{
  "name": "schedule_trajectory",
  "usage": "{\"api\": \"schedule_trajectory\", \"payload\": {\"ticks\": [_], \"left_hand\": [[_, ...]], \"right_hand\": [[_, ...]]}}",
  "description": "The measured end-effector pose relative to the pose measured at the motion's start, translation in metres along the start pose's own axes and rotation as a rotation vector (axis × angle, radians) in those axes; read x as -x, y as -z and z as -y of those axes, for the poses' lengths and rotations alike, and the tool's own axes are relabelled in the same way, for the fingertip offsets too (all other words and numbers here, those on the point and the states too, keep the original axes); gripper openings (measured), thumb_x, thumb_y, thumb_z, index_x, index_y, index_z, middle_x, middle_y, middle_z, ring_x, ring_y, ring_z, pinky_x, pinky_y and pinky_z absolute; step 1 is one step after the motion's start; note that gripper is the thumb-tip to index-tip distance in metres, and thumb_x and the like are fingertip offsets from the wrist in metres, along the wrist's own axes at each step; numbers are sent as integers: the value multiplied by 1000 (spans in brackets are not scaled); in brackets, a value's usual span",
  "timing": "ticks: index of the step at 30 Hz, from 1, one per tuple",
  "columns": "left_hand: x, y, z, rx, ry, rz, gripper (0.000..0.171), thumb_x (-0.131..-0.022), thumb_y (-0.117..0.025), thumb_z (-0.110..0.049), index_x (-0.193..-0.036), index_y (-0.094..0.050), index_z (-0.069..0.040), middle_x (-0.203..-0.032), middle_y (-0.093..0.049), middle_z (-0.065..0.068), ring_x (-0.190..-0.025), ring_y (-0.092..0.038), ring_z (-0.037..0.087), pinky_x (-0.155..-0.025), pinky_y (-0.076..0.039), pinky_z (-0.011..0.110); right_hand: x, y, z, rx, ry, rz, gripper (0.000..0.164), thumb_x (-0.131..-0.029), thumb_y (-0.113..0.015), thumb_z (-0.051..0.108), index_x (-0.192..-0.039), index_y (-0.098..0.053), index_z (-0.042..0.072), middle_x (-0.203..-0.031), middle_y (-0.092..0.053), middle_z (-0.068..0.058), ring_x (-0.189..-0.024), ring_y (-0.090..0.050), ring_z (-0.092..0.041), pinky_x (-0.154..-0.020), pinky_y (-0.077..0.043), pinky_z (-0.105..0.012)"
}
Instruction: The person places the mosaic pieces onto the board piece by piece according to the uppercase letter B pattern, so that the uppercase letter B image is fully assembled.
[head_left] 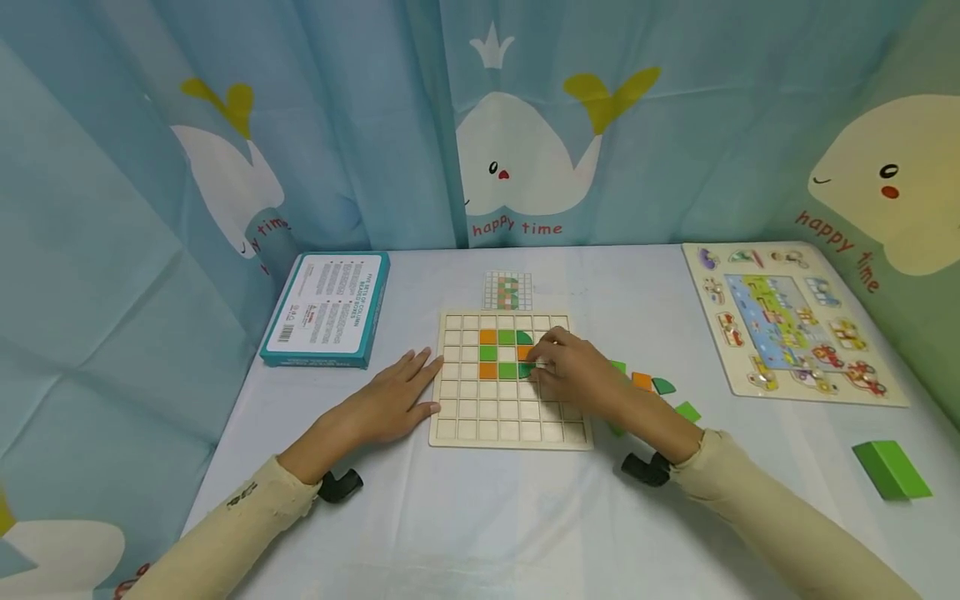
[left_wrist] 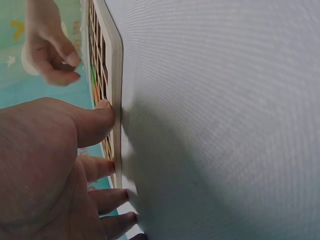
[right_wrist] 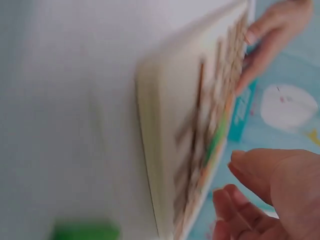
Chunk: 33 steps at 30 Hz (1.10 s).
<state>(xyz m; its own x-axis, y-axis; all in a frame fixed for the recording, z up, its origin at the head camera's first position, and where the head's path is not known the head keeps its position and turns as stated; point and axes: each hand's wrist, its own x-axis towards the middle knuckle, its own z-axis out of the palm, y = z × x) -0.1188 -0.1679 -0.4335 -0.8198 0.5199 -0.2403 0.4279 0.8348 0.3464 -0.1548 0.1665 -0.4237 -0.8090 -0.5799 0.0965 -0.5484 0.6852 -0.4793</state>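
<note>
A wooden grid board [head_left: 465, 408] lies flat in front of me, with orange, light green and dark green pieces in some of its upper squares. My left hand [head_left: 393, 396] rests at the board's left edge, fingers spread and fairly straight; its thumb touches the rim in the left wrist view. Over the right side of the pattern hovers my right hand [head_left: 581, 371], fingers loosely bent. A gap shows between its thumb and fingers in the right wrist view, with no piece seen there. Beneath its fingertips sit an orange square [head_left: 523, 353] and a dark green curved piece [head_left: 524, 371].
A small pattern card [head_left: 507, 290] lies behind the board. Loose pieces, including an orange square [head_left: 642, 381] and a dark green one [head_left: 663, 386], lie beside the right forearm. A teal box [head_left: 322, 308] stands left, a picture puzzle board [head_left: 795, 325] and green block [head_left: 891, 469] right.
</note>
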Motion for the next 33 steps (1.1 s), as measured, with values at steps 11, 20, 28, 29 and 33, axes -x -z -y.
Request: {"api": "schedule_trajectory", "payload": {"ticks": [11,20,28,29,33], "left_hand": [[-1,0,1,-5,17,19,74,-111,-53,-42,-169,-23,-9,-176,-16,19,-162,-14,42,-129,-22,58],[0,1,-1,-2,12,14,73,-111,-53,-41,-169,-24,-8,-175,-17,19,-162,-14,42,-129,-23,58],[-1,-1,0,-8,14,14,74,-111,-53,-43,-169,-23,-9,-176,-16,18,-163,-13,41,-129,-23,57],[-1,-1,0,-10,16,16,74,-110,-53,-44,-169,-22,-10,-176,-16,17,-163,-13,41,-129,-22,57],[-1,-2,0,-13,12,10,74,-110,-53,-43,-169,-23,-9,-176,-17,18,-163,-14,41,-129,-23,57]], "right_hand": [[43,57,-40,-19,-219,57,28,-101,-71,9,-125,-66,-2,-123,-59,-24,-105,-63,-37,-85,-58,-51],[51,58,-63,-84,-339,163,23,-103,-70,14,-121,-65,2,-114,-58,-21,-99,-60,-31,-83,-54,-46],[47,51,-71,-91,-332,131,26,-105,-67,15,-127,-65,1,-118,-59,-21,-104,-60,-33,-86,-55,-47],[47,51,-71,-93,-326,126,27,-105,-67,14,-128,-65,0,-118,-59,-21,-106,-60,-33,-87,-55,-48],[47,46,-73,-93,-299,102,27,-104,-67,9,-129,-65,-1,-122,-59,-23,-108,-61,-35,-90,-55,-51]]}}
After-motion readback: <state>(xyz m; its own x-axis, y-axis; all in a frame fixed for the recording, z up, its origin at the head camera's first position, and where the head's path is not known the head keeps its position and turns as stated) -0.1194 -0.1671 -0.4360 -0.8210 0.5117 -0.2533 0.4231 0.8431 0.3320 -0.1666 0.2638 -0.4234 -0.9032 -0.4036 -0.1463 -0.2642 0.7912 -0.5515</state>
